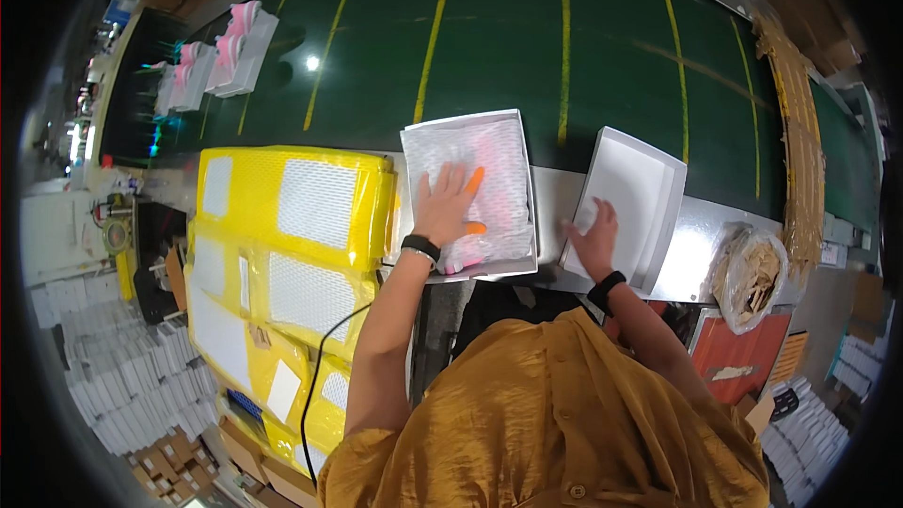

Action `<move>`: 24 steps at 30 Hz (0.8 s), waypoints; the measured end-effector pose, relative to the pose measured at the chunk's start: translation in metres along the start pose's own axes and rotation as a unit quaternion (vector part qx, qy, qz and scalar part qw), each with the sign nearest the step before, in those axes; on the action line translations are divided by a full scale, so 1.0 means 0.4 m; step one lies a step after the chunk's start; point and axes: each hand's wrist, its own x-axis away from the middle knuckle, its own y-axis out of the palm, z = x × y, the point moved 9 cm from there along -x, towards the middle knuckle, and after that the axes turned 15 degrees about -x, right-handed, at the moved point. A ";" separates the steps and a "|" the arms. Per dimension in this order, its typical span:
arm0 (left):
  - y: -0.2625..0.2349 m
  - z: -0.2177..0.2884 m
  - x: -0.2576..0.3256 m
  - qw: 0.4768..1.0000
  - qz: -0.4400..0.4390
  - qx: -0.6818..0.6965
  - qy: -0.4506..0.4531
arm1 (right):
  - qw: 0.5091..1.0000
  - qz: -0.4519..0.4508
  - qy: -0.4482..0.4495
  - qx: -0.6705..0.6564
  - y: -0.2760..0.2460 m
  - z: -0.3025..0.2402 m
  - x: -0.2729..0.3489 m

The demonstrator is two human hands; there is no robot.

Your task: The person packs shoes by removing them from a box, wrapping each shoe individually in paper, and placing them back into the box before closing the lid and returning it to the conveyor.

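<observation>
My left hand (444,212) lies spread on white, translucent wrapping paper (503,183), with orange covers on two of its digits. Pink shows through the paper, which fills an upright white shoebox (533,226); the shapes beneath are largely hidden. To the right lies a white box lid (640,198), hollow side up. My right hand (595,240) reaches over its left wall, thumb and fingers apart, and whether it touches the wall I cannot tell.
Beyond the metal ledge runs a green conveyor belt (499,38) with yellow stripes. Pink shoes on white boxes (240,56) stand far left. Yellow-wrapped stacks (376,216) crowd my left side, with a black cable (324,348) across them. A plastic bag of brown scraps (752,277) sits right.
</observation>
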 end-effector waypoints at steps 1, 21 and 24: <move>-0.009 0.001 -0.006 1.000 0.001 -0.003 -0.002 | 0.995 0.032 0.082 0.049 -0.030 0.097 0.011; -0.039 -0.275 0.328 0.641 0.117 0.715 -0.255 | 0.658 -0.475 0.285 -0.511 0.117 -0.425 0.026; 0.088 -0.306 0.306 0.657 0.073 0.687 -0.301 | 0.729 -0.504 0.226 -0.405 0.223 -0.300 0.063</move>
